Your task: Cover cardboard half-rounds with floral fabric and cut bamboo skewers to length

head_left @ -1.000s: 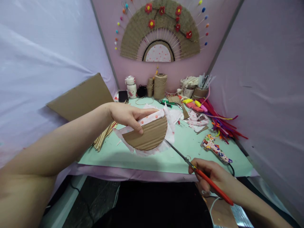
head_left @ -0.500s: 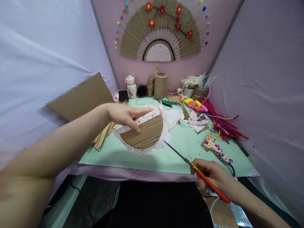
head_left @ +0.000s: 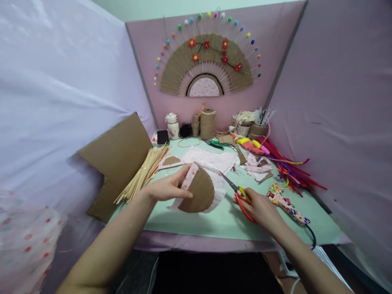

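Half-round cardboard (head_left: pixel 200 191), backed with dotted cloth (head_left: pixel 219 195), is held up in front of the person, above the near part of the bench (head_left: pixel 180 226). By the look of it, the covering is partly done: a folded strip (head_left: pixel 190 174) of the cloth lies over the straight edge, while the margin around the curve sticks out flat and loose. That curved margin seems to be what remains (whether any of it has been snipped is too blurred to tell).

The half-round's long axis follows the straight edge, slanting steeply from upper right to lower left. The curve bulges toward the right and lower right, and the bare brown face is turned to the person.

Left hand (head_left: pixel 168 188) pinches it at the straight side, thumb on the brown face, its other fingers mostly hidden behind. Right hand (head_left: pixel 260 207) is curled around the handles of red and yellow scissors (head_left: pixel 237 189), tips pointing up and left beside the cloth; I cannot tell whether they touch it or how far the blades are parted.
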A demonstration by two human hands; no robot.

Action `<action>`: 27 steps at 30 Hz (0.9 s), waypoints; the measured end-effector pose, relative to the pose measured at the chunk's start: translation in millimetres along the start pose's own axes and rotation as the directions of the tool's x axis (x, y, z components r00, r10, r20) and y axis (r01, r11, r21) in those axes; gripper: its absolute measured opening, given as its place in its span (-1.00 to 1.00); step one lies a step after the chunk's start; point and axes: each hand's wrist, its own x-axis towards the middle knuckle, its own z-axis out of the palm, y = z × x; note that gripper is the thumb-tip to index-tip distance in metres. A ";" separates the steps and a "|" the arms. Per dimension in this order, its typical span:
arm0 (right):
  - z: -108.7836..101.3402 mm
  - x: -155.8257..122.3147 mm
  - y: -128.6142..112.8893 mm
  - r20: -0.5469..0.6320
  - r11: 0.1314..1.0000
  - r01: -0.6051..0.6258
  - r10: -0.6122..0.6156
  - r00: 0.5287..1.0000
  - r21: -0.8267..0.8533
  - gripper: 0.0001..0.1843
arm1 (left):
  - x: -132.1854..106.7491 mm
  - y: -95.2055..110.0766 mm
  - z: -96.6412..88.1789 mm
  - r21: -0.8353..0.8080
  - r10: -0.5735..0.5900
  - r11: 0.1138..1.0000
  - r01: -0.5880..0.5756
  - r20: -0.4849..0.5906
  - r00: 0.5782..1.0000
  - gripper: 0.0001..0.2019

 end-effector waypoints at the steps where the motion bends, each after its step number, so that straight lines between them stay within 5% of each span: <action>1: 5.7 8.9 -4.4 -0.010 0.996 -0.013 0.012 1.000 -0.094 -0.68 | -1.7 -7.4 9.0 -0.053 0.014 0.999 -0.015 -0.023 1.000 -0.12; 7: 25.6 46.7 -30.0 -0.075 0.974 0.014 -0.031 0.997 -0.225 -0.78 | -11.3 -38.0 53.7 -0.289 0.024 0.954 -0.082 -0.198 0.980 -0.20; 12: 23.5 48.1 -29.0 -0.094 0.972 0.051 -0.074 0.993 -0.231 -0.72 | -10.4 -45.7 68.9 -0.497 -0.013 0.847 -0.189 -0.376 0.927 -0.11; 15: 17.9 40.4 -28.9 -0.102 0.987 0.138 -0.129 0.986 0.088 -0.66 | -7.6 -42.8 71.6 -0.553 -0.051 0.801 -0.229 -0.444 0.894 -0.08; 16: 16.7 36.7 -30.7 -0.073 0.938 0.168 -0.153 0.986 0.304 -0.62 | -6.3 -41.5 72.2 -0.560 -0.055 0.790 -0.249 -0.470 0.881 -0.08; 18: 16.9 28.7 -37.8 0.024 0.690 0.137 -0.218 0.976 0.711 -0.49 | -3.4 -39.6 73.1 -0.564 -0.056 0.771 -0.296 -0.523 0.850 -0.09; 21: 22.9 18.8 -54.2 0.117 0.393 -0.010 -0.249 0.961 0.919 -0.34 | 1.3 -41.5 74.4 -0.553 -0.053 0.749 -0.366 -0.600 0.798 -0.11; 24: 28.4 16.2 -68.6 0.083 0.333 -0.033 -0.136 0.987 0.942 -0.37 | 3.5 -48.2 73.9 -0.543 -0.062 0.736 -0.404 -0.649 0.758 -0.16; 27: 26.4 19.7 -70.5 -0.027 0.363 0.035 -0.029 0.999 0.931 -0.49 | 0.7 -53.2 69.3 -0.544 -0.093 0.738 -0.399 -0.668 0.738 -0.21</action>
